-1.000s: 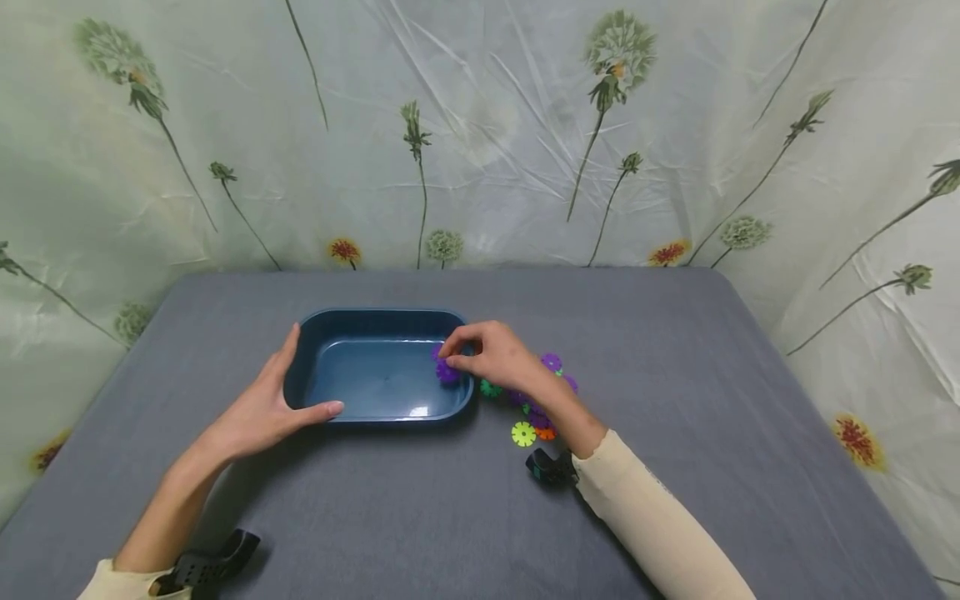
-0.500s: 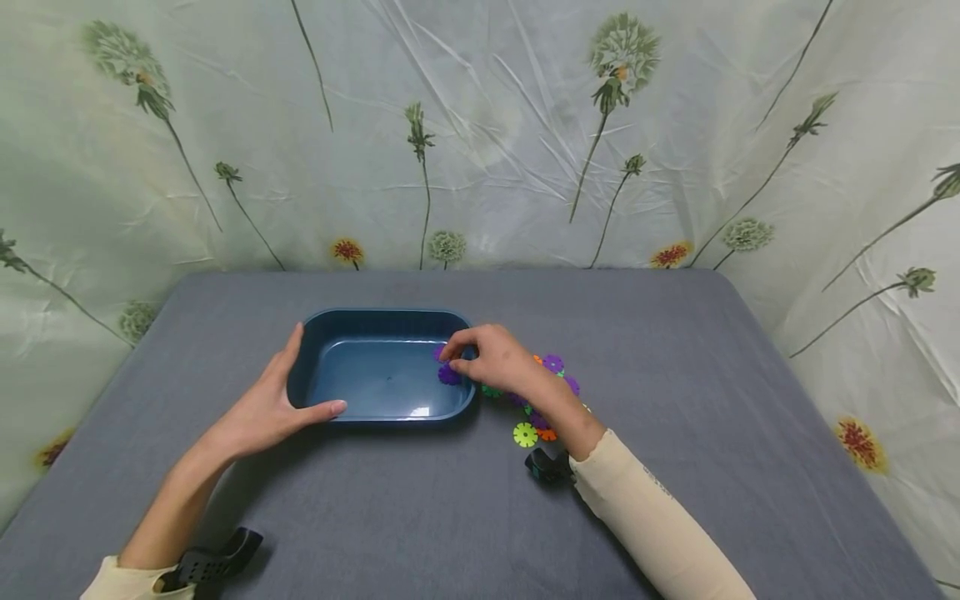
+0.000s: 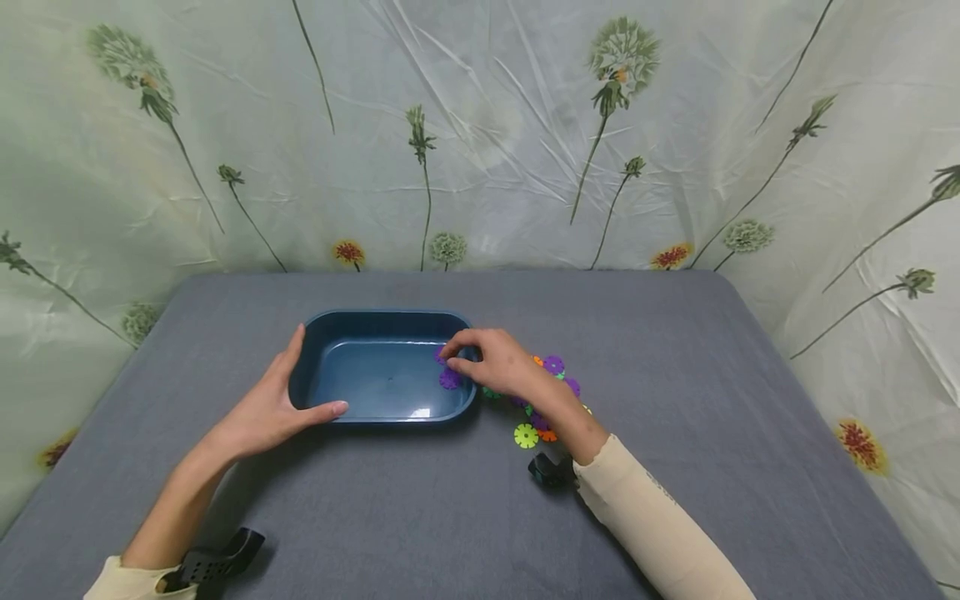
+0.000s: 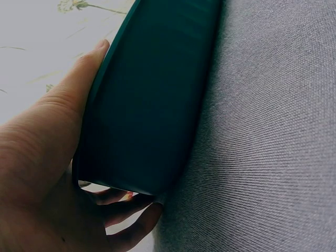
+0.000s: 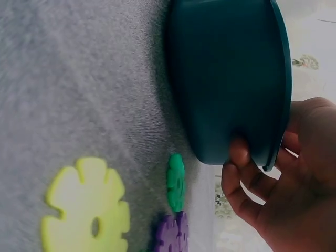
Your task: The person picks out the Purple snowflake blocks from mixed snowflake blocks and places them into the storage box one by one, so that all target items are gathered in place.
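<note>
A blue plastic basin [image 3: 352,383] stands on the cloth-covered table. My left hand [image 3: 262,412] grips its left end, thumb on the front rim and fingers round the far side; the left wrist view shows fingers against the basin's outside. My right hand [image 3: 498,362] reaches over the right rim, thumb and forefinger bent close together inside. Its other fingertips [image 5: 240,152] lie by the outer wall. Just below the thumb is a purple notched disc [image 3: 450,379]; another purple piece shows beside the forefinger. Whether anything is between the fingertips is hidden.
Right of the basin, partly under my right forearm, lie several loose notched discs: a yellow-green disc [image 3: 527,436], an orange disc [image 3: 548,435], a purple disc [image 3: 553,365] and a green disc [image 5: 176,181]. A flower-printed curtain [image 3: 495,150] hangs behind the table.
The purple disc inside the basin sits slightly lower beneath my right thumb, showing more of its face. Both hands have stayed nearly in place; the whole view has shifted slightly.
</note>
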A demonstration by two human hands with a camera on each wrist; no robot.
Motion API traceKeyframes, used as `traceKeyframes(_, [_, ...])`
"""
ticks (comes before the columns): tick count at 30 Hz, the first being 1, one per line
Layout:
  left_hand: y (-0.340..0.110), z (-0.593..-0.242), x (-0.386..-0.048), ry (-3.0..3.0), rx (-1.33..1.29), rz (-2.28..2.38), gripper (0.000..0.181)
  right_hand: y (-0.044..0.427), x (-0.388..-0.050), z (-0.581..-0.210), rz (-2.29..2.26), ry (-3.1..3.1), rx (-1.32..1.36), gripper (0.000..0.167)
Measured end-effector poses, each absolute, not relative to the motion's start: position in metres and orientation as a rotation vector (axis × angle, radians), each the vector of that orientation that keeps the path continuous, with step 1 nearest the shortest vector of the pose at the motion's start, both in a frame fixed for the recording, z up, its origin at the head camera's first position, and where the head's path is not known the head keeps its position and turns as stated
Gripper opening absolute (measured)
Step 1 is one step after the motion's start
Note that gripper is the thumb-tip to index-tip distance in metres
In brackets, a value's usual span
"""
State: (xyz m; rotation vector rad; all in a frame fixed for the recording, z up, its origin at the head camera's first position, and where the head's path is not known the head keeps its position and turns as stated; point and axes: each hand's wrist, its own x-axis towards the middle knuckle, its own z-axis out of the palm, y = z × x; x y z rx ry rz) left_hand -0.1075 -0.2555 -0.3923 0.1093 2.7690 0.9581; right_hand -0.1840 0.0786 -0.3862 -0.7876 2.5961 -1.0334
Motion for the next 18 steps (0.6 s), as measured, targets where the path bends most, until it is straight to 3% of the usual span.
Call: traceKeyframes(18, [-0.257,-0.392,-0.108,2.754,0.130,0.964,0.133,0.107,-0.185,-0.396,-1.492,2.544,-0.913,0.022])
